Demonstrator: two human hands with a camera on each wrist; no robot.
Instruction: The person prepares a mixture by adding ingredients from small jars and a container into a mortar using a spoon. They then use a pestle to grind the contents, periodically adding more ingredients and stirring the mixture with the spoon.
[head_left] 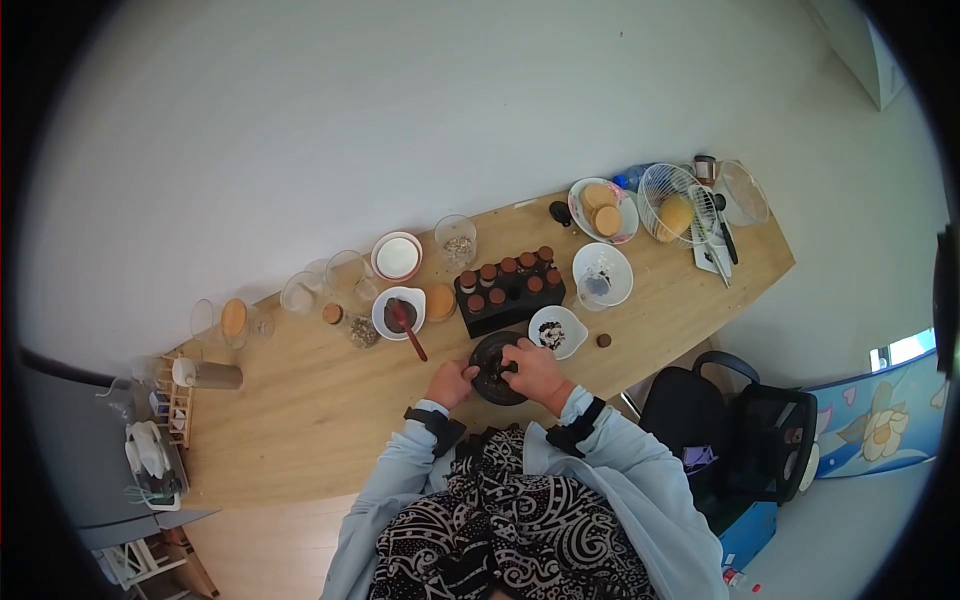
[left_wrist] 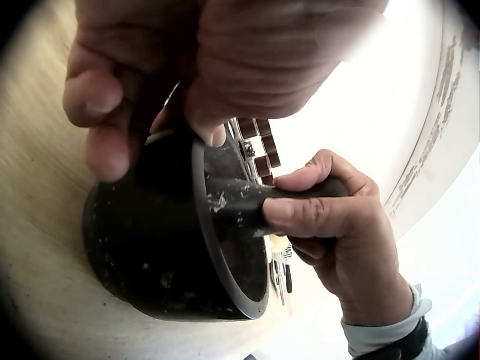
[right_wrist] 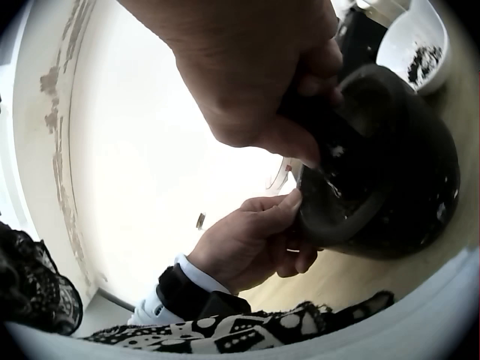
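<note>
A black mortar stands near the table's front edge. My left hand holds its rim from the left, the thumb at the rim and fingers outside the wall. In my right hand is a dark pestle, gripped by its upper part, its lower end inside the mortar. What lies at the mortar's bottom is hidden. A white spouted bowl with black and pale bits stands just behind my right hand.
Behind the mortar is a black rack of cork-topped jars. A white bowl with a red spoon stands left of it, another bowl right. Glass containers line the back left; a wire basket stands back right. A cork lies right.
</note>
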